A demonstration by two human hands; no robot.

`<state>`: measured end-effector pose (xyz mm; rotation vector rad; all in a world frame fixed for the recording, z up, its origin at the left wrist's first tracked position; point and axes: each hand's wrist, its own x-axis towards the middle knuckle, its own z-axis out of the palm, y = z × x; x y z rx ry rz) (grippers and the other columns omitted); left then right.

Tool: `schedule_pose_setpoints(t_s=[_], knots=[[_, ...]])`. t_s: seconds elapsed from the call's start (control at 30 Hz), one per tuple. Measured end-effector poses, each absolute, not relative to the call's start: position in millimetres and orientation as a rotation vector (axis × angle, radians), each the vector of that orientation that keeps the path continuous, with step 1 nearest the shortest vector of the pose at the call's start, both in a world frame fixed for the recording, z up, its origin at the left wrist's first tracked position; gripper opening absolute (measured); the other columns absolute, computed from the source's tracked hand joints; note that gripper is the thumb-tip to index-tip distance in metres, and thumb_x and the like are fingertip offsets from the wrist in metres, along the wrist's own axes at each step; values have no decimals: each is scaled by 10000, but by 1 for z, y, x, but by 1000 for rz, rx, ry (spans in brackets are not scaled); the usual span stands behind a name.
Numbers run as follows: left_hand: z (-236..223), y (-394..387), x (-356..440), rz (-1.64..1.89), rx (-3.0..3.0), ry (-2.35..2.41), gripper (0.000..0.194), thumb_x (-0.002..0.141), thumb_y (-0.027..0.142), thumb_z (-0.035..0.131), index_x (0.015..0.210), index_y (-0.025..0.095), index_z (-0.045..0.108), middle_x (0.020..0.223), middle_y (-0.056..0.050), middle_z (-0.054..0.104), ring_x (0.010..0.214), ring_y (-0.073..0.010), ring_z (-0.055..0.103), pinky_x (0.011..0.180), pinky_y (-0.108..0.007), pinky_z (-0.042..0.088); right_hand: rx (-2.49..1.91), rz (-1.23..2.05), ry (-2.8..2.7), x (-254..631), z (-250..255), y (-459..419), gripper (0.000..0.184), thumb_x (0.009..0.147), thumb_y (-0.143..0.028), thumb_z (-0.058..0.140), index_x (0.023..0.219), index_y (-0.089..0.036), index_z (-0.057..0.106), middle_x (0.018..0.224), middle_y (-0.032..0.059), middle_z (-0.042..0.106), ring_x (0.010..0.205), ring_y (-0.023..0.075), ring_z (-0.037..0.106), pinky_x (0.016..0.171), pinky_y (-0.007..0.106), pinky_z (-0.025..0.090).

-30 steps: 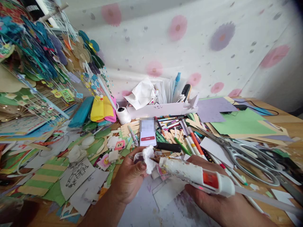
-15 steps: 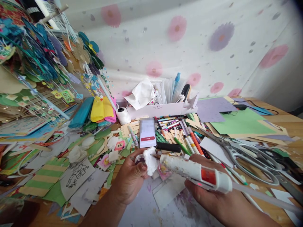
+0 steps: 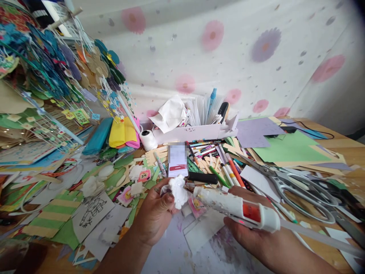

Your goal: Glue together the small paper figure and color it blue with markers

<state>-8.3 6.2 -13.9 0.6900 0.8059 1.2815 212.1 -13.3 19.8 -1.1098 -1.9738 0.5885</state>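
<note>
Above the brown wooden counter (image 3: 343, 144), a stained white plastic glue gun (image 3: 221, 202) is clamped in the right hand (image 3: 253, 241). The left hand (image 3: 154, 217) pinches a crumpled white tissue-like piece (image 3: 178, 192) near its brownish nozzle (image 3: 189, 188). The piece has turned, apparently presenting another side.
</note>
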Motion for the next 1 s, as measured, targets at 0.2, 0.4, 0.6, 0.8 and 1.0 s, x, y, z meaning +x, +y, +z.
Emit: schedule_pose_setpoints(t_s=[0.2, 0.4, 0.6, 0.8, 1.0], knots=[[-12, 7, -9, 1295, 679, 827, 430, 505, 373, 926, 848, 208, 727, 553, 56, 513, 480, -58, 387, 480, -200, 347, -1094, 767, -1964, 211, 27, -14, 118, 759, -129, 496, 713, -213, 564, 690, 20, 638, 613, 171, 614, 546, 256, 487], [-12, 6, -9, 1311, 656, 862, 463, 479, 366, 936, 856, 211, 716, 585, 52, 555, 481, -56, 406, 484, -198, 363, -1058, 578, -2120, 207, 31, -12, 182, 755, -92, 461, 617, -210, 464, 609, 22, 594, 552, 160, 564, 521, 260, 447], [-9, 7, -9, 1313, 657, 863, 473, 470, 374, 938, 850, 200, 716, 569, 62, 532, 473, -48, 385, 488, -193, 370, -1039, 520, -2177, 208, 29, -13, 206, 717, -86, 466, 586, -211, 371, 574, -3, 543, 514, 140, 505, 504, 255, 400], [-8, 6, -8, 1319, 659, 838, 421, 492, 366, 931, 823, 216, 717, 573, 67, 520, 463, -44, 382, 477, -191, 362, -1139, 552, -2141, 212, 25, -14, 221, 733, -112, 503, 584, -222, 382, 577, 17, 543, 540, 172, 519, 493, 279, 399], [-11, 7, -9, 1292, 679, 806, 409, 499, 362, 929, 808, 181, 731, 574, 45, 540, 483, -54, 393, 470, -193, 349, -1064, 556, -1989, 209, 27, -16, 183, 780, -112, 467, 636, -224, 447, 618, 13, 579, 552, 161, 558, 529, 277, 452]])
